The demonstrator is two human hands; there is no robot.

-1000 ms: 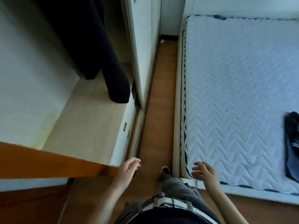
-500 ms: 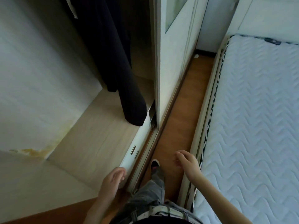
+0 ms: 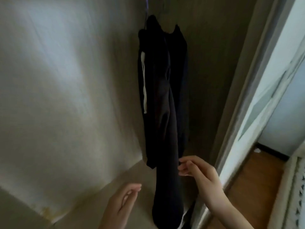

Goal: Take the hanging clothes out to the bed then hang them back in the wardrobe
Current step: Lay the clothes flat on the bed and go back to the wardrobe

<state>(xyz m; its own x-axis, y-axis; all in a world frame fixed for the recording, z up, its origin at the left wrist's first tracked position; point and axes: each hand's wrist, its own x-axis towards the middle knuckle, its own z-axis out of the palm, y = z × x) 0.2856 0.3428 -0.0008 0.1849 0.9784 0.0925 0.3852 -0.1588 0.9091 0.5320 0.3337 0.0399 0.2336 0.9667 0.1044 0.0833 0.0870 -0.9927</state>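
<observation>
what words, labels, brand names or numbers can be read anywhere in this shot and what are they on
None: no readable text shows anywhere in the head view.
The white strip on the dark clothes hanging in the wardrobe looks plain; any print on it is too blurred to tell.
The door frame and the floor carry no lettering.
The left hand and the right hand hold nothing printed.

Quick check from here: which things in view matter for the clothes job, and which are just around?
For the job:
- dark hanging clothes
- wardrobe
- right hand, at the garment's edge
- left hand, open, apart from it

Just around:
- sliding door
- wooden floor
- white scrap on the floor
</observation>
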